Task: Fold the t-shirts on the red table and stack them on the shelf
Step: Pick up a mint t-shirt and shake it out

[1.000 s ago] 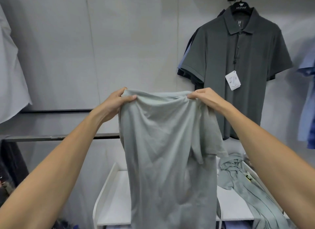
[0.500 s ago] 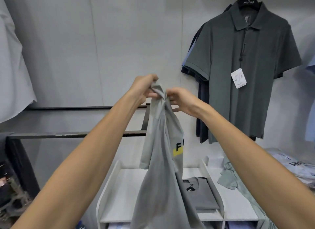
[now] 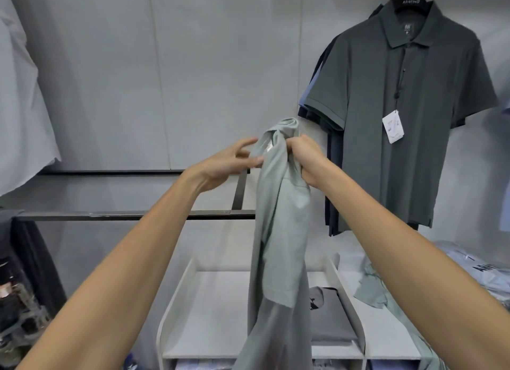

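Observation:
A pale grey-green t-shirt (image 3: 278,231) hangs lengthwise in the air in front of me, folded in half along its length. My right hand (image 3: 306,160) is closed on its upper part just below the collar. My left hand (image 3: 231,162) is beside the shirt, fingers spread, its fingertips touching the fabric near the collar. Below stands a white shelf unit (image 3: 209,309) with a folded dark grey t-shirt (image 3: 328,322) lying in its middle compartment. Another pale green shirt (image 3: 372,292) lies unfolded on the shelf top to the right. The red table is out of view.
A dark grey polo (image 3: 400,107) with a white tag hangs on the wall at the right. A black metal rail (image 3: 110,215) runs across at the left. Pale shirts hang at the far left, and bagged shirts (image 3: 485,270) lie at the right.
The shirt, held spread wide by both hands a second ago, has been brought together into a narrow lengthwise fold. My left hand has loosened its grip and opened; my right hand took over the hold.

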